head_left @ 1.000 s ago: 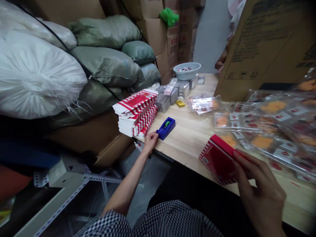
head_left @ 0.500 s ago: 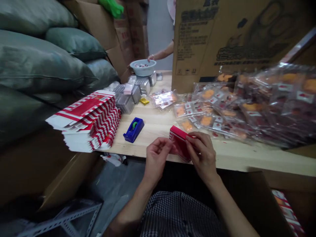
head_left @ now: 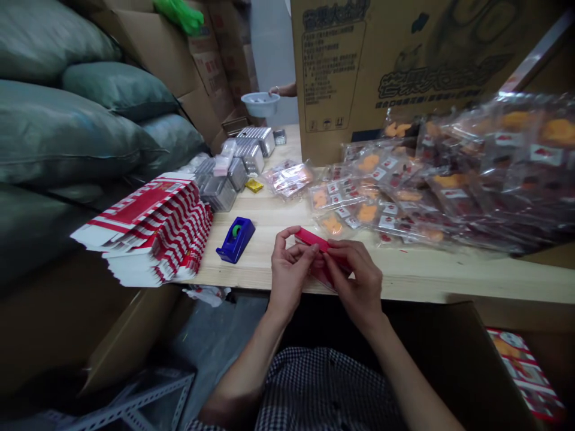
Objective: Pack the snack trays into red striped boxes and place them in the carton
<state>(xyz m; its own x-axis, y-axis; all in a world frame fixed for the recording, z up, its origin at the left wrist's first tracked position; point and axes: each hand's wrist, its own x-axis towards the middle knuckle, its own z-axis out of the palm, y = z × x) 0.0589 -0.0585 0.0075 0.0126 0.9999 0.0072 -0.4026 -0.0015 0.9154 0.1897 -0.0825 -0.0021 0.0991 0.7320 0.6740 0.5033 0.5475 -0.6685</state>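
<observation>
A small red cardboard box (head_left: 313, 239) is held between both hands at the table's front edge. My left hand (head_left: 290, 266) grips its left side, thumb and fingers curled against the red surface. From the right, my right hand (head_left: 357, 275) pinches the box, its fingertips close to the left thumb. The fingers cover much of the box, so its far end is hidden. Left of the hands, a blue tape dispenser (head_left: 236, 240) with a green core stands on the wooden table (head_left: 269, 263). Beyond it lies a stack of flat red-and-white cartons (head_left: 153, 209).
Clear packets with orange pieces (head_left: 368, 212) pile up on the right, before a large cardboard box (head_left: 341, 78). Clear plastic cases (head_left: 218, 191) and a yellow packet (head_left: 254, 185) sit behind the dispenser. Another person's hand (head_left: 275, 91) holds a white basin (head_left: 260, 105). Stuffed sacks (head_left: 67, 120) rise at left.
My left fingers have moved up over the box's top edge, and my right fingertips have come nearer to them. The other person's basin has been raised off the plastic cases. The view has shifted slightly.
</observation>
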